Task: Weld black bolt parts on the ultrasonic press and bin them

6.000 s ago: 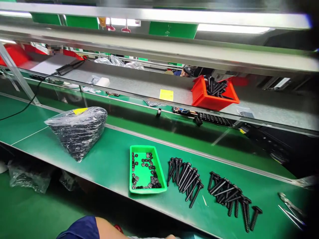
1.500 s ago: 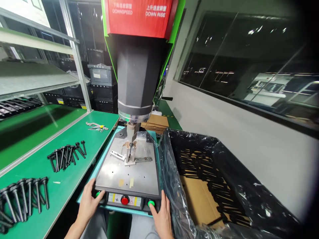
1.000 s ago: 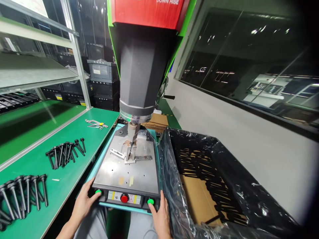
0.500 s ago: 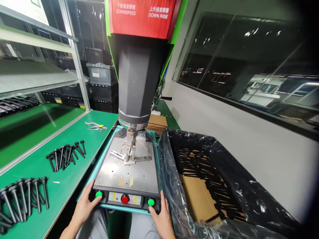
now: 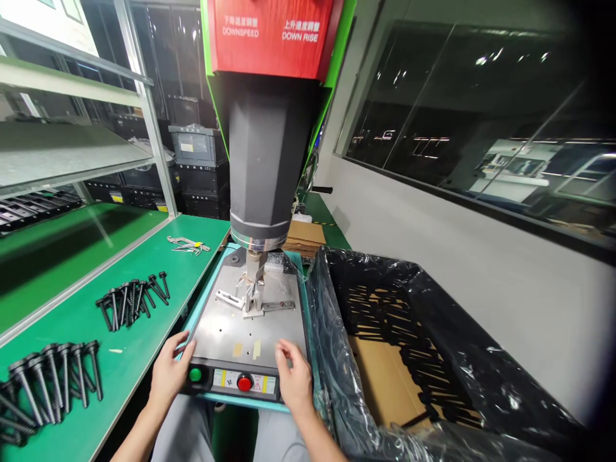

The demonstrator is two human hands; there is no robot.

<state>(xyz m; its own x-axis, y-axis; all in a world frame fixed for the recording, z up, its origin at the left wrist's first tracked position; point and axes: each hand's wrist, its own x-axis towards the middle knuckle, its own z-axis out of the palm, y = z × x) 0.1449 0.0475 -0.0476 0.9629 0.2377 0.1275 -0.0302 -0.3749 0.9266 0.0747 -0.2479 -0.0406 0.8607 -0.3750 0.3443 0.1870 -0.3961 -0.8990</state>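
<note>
My left hand (image 5: 171, 369) is open at the left front corner of the machine's metal base plate (image 5: 226, 343), beside the left green button (image 5: 194, 375). Over the right front of the plate is my right hand (image 5: 294, 377), fingers apart and holding nothing; it hides the right green button. A red button (image 5: 244, 383) sits between the hands on the front panel. Farther back, the press head (image 5: 260, 160) comes down with its metal tip (image 5: 255, 266) at a small fixture (image 5: 253, 301). Whether a part sits in the fixture I cannot make out.
Black screw-like pieces (image 5: 52, 378) lie in two groups on the green bench (image 5: 144, 346) at left, with pliers (image 5: 187, 245) behind them. To the right stands a bin lined with black plastic (image 5: 332, 346), holding rows of black pieces (image 5: 423, 366) on cardboard.
Both hands have lifted off the green buttons. My right hand has moved up and left over the plate's edge; my left hand has risen slightly. The view has shifted a little.
</note>
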